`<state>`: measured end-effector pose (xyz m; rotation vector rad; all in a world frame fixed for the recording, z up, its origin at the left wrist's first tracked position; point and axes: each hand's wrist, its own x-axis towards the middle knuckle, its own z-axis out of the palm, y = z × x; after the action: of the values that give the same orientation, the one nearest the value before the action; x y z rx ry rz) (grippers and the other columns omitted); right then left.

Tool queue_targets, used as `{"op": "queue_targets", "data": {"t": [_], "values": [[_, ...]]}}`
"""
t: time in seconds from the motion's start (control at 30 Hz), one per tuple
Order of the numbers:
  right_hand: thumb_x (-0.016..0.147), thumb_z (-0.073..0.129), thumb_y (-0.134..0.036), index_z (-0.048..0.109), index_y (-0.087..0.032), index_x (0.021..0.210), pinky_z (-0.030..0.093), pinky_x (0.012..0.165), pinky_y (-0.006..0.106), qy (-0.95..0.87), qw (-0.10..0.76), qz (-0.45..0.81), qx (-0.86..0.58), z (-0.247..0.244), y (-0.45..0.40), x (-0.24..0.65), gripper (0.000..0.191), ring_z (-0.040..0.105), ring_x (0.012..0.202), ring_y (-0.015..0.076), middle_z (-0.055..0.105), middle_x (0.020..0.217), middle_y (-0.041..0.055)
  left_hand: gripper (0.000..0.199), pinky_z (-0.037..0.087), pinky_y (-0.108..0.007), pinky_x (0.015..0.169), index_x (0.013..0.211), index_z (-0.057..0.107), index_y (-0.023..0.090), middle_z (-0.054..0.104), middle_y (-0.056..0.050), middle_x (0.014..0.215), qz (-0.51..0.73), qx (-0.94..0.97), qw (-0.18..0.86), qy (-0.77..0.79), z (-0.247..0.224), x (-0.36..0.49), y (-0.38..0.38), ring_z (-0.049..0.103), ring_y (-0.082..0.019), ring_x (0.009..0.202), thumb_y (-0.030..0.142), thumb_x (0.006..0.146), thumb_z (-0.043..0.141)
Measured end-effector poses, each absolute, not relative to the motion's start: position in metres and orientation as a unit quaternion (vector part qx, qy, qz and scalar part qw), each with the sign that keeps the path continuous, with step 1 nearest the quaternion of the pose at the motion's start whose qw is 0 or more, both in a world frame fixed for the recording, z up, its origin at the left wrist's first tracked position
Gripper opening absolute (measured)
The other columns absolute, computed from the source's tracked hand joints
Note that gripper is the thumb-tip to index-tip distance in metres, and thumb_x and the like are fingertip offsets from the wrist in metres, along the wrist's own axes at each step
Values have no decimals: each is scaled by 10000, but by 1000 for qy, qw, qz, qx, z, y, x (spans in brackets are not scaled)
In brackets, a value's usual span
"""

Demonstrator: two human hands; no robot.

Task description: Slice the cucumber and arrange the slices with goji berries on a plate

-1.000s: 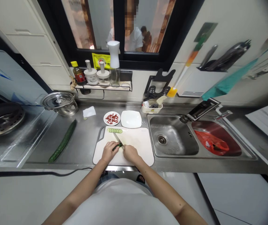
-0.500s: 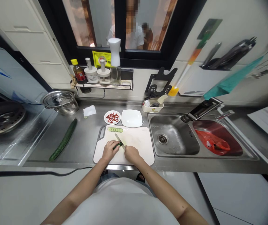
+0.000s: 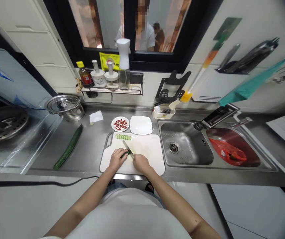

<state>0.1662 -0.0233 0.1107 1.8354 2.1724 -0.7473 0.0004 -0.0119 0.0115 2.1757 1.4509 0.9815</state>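
On the white cutting board (image 3: 149, 152) my left hand (image 3: 117, 160) is closed on a short piece of cucumber (image 3: 124, 153), partly hidden under the fingers. My right hand (image 3: 141, 163) grips a knife (image 3: 128, 147), its blade slanting up and left against the cucumber's right end. The handle is hidden in my fist. A row of overlapping cucumber slices (image 3: 123, 137) lies along the board's upper left edge. Behind the board stand a round plate (image 3: 112, 127) of chopped red pieces and a white square plate (image 3: 140, 125). A whole cucumber (image 3: 68, 147) lies on the counter to the left.
A double sink (image 3: 189, 162) adjoins the board's right side, with a red plastic bag (image 3: 228, 152) in its right basin. A lidded steel pot (image 3: 66, 108) stands at the back left. A wall rack (image 3: 112, 90) holds bottles and jars. A person (image 3: 142, 36) shows in the window.
The whole view has shifted slightly as my head moved. Both hands, the knife and the cucumber piece hold nearly the same places on the board.
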Motion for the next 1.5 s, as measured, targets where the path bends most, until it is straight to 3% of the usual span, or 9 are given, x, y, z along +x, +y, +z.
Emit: {"op": "queue_targets", "data": {"t": [1.3, 1.5], "values": [[901, 349, -136, 587, -124, 1100, 431, 773, 260, 738, 70, -242, 626, 91, -17, 154, 311, 627, 960, 194, 674, 1013, 143, 233, 467, -337, 798, 1062, 647, 242, 663, -52, 957, 348, 768, 165, 512, 11, 1, -12, 576, -181, 883, 313, 888, 510], [890, 345, -122, 593, -115, 1068, 446, 751, 286, 723, 113, -247, 636, 94, -39, 167, 306, 636, 942, 218, 675, 995, 153, 223, 470, -332, 795, 1054, 643, 236, 664, -46, 968, 350, 765, 165, 514, 12, 2, -13, 579, -180, 884, 310, 885, 519]]}}
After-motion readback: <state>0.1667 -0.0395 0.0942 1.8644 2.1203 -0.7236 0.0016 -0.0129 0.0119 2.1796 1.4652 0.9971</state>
